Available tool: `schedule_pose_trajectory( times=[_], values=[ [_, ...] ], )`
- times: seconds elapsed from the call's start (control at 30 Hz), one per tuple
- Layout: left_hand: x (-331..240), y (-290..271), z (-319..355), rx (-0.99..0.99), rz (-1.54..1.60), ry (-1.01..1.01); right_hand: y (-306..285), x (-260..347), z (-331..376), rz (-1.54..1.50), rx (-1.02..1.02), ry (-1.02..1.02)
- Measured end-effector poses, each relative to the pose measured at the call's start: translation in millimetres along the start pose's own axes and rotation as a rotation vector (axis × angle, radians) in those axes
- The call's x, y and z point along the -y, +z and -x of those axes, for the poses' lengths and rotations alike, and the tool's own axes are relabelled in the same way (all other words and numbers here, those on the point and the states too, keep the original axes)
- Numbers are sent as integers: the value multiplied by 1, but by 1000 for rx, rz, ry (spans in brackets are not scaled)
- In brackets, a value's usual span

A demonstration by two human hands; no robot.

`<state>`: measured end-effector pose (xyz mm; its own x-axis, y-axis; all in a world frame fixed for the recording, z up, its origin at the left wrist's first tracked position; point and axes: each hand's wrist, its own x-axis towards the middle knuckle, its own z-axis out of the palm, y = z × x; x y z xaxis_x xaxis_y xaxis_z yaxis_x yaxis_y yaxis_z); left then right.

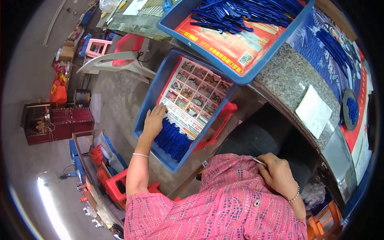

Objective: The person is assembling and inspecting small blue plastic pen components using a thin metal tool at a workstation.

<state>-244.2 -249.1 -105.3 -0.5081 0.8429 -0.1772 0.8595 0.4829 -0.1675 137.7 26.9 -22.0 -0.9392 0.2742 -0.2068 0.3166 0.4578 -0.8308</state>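
Observation:
My left hand point(154, 122) reaches over the lower blue tray point(141, 114), fingers stretched out, beside a row of slim dark-blue plastic pieces point(174, 140). Printed sheets with small photos point(192, 92) line that tray. Close to my lap, my right hand point(276, 176) is closed around a thin metal tool point(258, 161); most of it is hidden, so its kind cannot be told. Above and to the right, an upper blue tray point(244, 78) holds a heap of similar dark-blue pieces point(236, 14) on a red printed sheet.
At the right, a speckled stone worktop point(280, 74) carries a white paper point(314, 112) and a dish of small blue parts point(352, 110). A red stool point(218, 126) stands under the lower tray. A pale chair point(108, 60) and a dark-red cabinet point(60, 124) are at the left.

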Motion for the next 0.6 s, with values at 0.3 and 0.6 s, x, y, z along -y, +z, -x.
schedule_pose_trajectory(
  times=[0.3,0.6],
  values=[
    [18,-7,13,98,-53,71,6,3,-9,73,46,28],
    [-1,-8,15,47,-12,25,5,3,-9,115,46,43]
  ],
)
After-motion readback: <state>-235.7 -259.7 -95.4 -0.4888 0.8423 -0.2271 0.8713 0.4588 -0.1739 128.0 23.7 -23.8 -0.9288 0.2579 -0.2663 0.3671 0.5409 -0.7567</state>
